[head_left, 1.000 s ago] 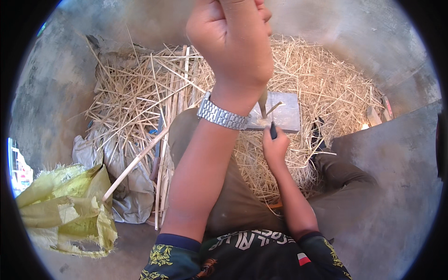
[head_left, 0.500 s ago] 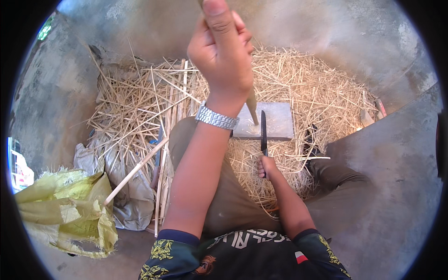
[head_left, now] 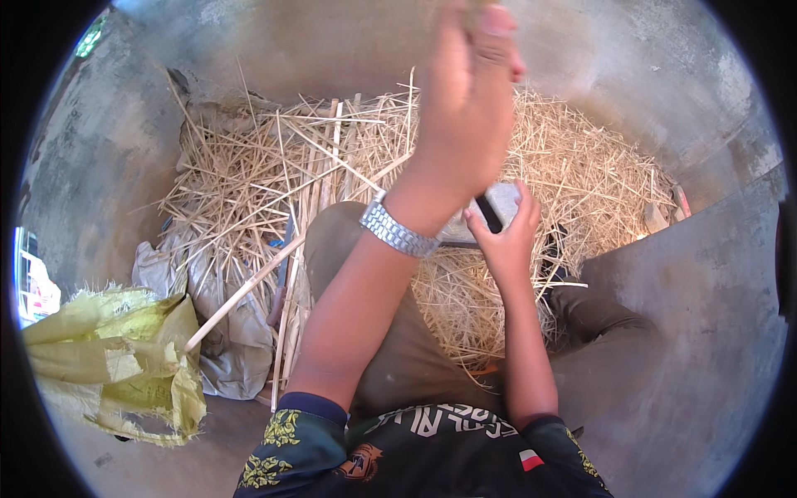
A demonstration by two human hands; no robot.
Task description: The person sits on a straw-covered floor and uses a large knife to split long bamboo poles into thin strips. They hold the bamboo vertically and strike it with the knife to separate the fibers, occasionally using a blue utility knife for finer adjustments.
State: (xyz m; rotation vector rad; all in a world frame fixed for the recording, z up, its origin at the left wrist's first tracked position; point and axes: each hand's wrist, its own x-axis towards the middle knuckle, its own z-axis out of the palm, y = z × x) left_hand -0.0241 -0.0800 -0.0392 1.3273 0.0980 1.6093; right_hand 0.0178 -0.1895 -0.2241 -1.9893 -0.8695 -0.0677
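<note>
Right hand [head_left: 508, 241] at the grey slab [head_left: 508, 197], thumb and fingers spread wide, black knife [head_left: 490, 214] in the gap between them over the slab, left hand [head_left: 466, 108] high above the slab, blurred, its grip hard to tell.

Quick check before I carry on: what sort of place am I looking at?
Probably a makeshift wood- or bamboo-splitting corner. Long pale strips lie heaped at the left, finer shavings spread to the right, and a flat grey slab sits among them like a work block.
</note>
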